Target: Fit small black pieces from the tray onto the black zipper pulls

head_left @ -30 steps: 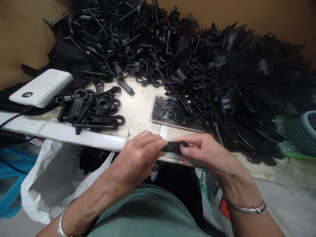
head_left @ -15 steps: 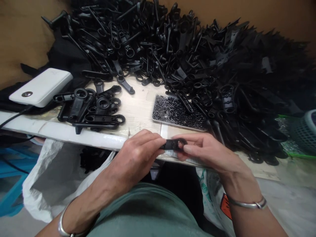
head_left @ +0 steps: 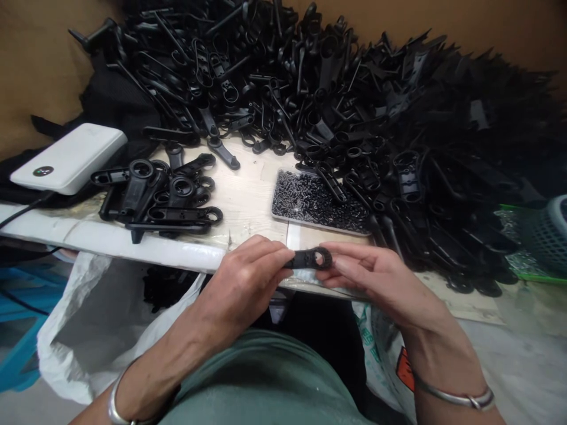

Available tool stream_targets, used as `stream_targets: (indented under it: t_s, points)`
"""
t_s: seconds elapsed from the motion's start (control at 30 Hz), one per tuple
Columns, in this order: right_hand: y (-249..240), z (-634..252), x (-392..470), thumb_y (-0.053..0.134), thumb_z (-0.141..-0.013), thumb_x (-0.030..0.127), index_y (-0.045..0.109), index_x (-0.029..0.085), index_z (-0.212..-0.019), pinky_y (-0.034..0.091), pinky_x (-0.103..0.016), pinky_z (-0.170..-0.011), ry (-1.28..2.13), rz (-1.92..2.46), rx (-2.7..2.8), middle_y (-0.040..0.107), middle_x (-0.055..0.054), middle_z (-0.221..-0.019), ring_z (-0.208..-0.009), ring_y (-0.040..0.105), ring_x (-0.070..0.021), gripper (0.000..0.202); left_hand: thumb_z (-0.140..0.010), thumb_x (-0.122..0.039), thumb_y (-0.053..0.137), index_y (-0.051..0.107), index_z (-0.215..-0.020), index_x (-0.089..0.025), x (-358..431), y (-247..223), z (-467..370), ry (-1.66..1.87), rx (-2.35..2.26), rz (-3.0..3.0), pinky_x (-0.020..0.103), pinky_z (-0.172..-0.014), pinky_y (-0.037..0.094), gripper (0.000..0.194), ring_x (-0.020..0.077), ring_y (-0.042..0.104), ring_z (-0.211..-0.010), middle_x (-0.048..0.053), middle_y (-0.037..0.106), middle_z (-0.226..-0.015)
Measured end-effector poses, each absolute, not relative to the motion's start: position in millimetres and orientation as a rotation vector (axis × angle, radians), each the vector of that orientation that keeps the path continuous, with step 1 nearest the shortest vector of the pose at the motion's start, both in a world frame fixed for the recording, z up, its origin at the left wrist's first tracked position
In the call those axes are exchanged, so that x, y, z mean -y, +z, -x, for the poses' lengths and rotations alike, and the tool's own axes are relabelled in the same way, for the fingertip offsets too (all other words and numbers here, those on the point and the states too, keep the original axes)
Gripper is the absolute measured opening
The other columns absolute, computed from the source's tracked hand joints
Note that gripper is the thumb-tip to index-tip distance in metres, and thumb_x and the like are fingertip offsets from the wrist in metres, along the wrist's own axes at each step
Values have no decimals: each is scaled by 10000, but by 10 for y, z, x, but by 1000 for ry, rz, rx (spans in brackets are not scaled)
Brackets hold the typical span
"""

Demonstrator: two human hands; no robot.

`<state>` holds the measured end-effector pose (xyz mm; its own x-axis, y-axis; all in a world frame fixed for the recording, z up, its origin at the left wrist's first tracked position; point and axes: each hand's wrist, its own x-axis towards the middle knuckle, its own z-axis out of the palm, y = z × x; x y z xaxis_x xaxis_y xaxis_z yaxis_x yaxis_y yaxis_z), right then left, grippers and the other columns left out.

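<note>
Steadiness comes first from your left hand [head_left: 254,271], which pinches the black part [head_left: 305,259] by its left end, so hold that pinch firm and the wrist quiet. Moving right, have the ring end [head_left: 328,257] face up toward you with its hole in plain sight, and let your right hand [head_left: 376,274] guide with a light thumb and fingertips rather than a squeeze (whether those fingers grasp the rim or merely rest beside it, I cannot tell). As for position, the part lies crosswise between your hands: its left end is hidden under your left fingers, its middle is bare, and its ring end sits right at your right fingertips, on your side of the tray [head_left: 305,224] of small dark pieces [head_left: 299,198].
</note>
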<state>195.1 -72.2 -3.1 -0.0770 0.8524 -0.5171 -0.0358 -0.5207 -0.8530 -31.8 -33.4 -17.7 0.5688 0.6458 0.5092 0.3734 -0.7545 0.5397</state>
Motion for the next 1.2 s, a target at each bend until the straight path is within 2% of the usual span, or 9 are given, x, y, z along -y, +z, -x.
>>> stream_targets:
  t_s: [0.4, 0.6, 0.7, 1.0, 1.13, 1.2]
  points:
    - [-101, -1885, 703, 750, -771, 298, 603, 153, -1205, 597, -311, -798, 1710, 1432, 791, 726, -91, -995, -839, 722, -200, 480, -837, -87, 620, 635, -934, -107, 318, -227, 319, 1014, -823, -2411, 286, -721, 530, 101, 176, 620, -815, 81, 702, -911]
    - [-58, -1820, 645, 756, -761, 295, 646, 149, -1102, 582, -198, -666, 1756, 1459, 838, 711, -33, -759, -685, 704, -124, 387, -840, -88, 617, 640, -940, -103, 338, -199, 297, 1010, -796, -2408, 279, -734, 538, 103, 176, 629, -832, 79, 706, -911]
    - [-44, -1796, 640, 773, -737, 284, 667, 132, -1051, 573, -180, -625, 1756, 1477, 834, 700, -27, -702, -639, 686, -109, 365, -853, -98, 605, 636, -930, -110, 351, -188, 305, 993, -796, -2411, 281, -742, 535, 84, 178, 626, -848, 81, 702, -920]
    - [-136, -1601, 734, 832, -656, 289, 688, 127, -957, 598, -216, -667, 1553, 1434, 587, 743, -64, -783, -635, 714, -144, 372, -848, -68, 602, 608, -935, -124, 383, -207, 312, 1101, -838, -2430, 281, -768, 513, 104, 166, 618, -852, 70, 695, -926]
    - [-143, -1545, 724, 824, -670, 262, 697, 131, -932, 596, -202, -679, 1529, 1386, 563, 742, -48, -791, -653, 711, -128, 319, -836, -66, 618, 603, -953, -118, 384, -210, 304, 1147, -844, -2440, 277, -754, 512, 129, 166, 621, -835, 65, 696, -906]
    - [-134, -1551, 717, 793, -718, 273, 693, 130, -957, 596, -221, -723, 1569, 1369, 586, 745, -62, -833, -702, 718, -138, 296, -833, -70, 623, 605, -924, -118, 376, -210, 302, 1147, -845, -2440, 276, -737, 514, 105, 168, 623, -822, 65, 698, -889]
